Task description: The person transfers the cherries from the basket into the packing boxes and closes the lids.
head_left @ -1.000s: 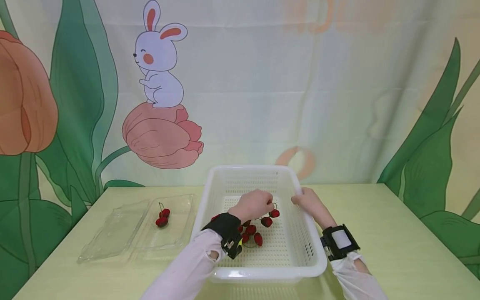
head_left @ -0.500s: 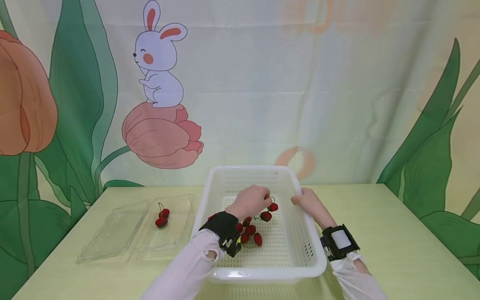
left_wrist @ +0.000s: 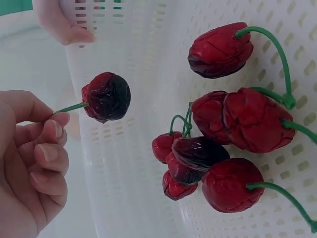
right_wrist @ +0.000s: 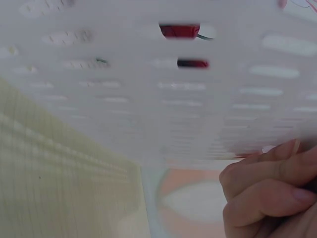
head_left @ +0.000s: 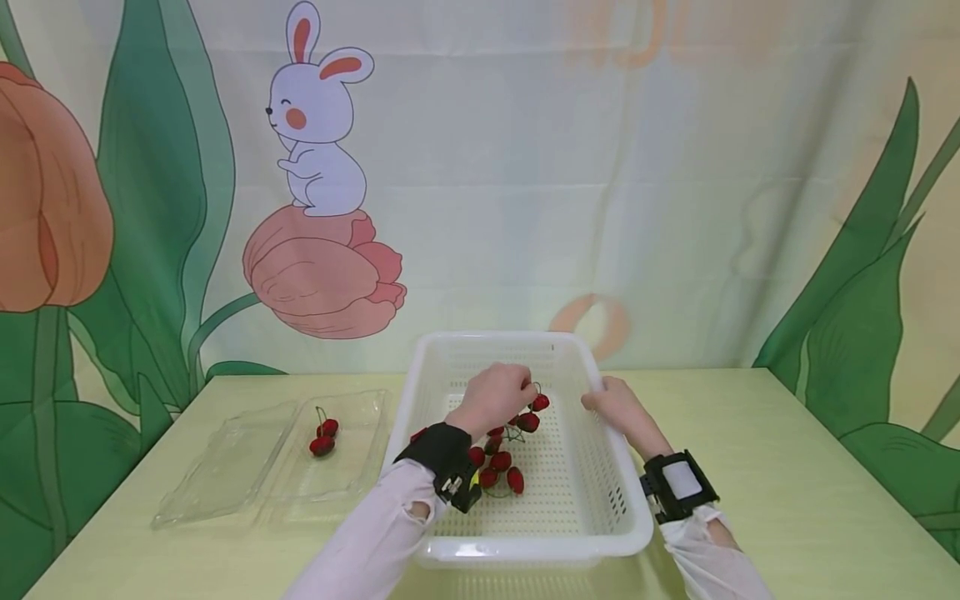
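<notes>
My left hand point(head_left: 491, 398) is over the white plastic basket point(head_left: 536, 546), thumb and finger pinching the green stem of a dark red cherry point(left_wrist: 106, 97). That cherry hangs clear of the others in the left wrist view. Several more wrinkled red cherries point(left_wrist: 257, 119) with green stems lie on the basket's slotted floor, some joined in pairs. My right hand point(head_left: 618, 408) grips the basket's right rim. In the right wrist view its curled fingers point(right_wrist: 267, 198) show beside the basket's wall, with bits of red visible through the slots.
Left of the basket, a clear plastic clamshell box point(head_left: 348, 475) lies opened flat on the pale yellow table point(head_left: 787, 483). A pair of cherries point(head_left: 324, 439) rests in its right half; its lid point(head_left: 225, 467) lies to the left. A printed curtain point(head_left: 675, 208) hangs behind.
My left hand has risen a little and shifted left and away from me, with the cherries beside it moving the same way. My right hand and the basket have stayed put.
</notes>
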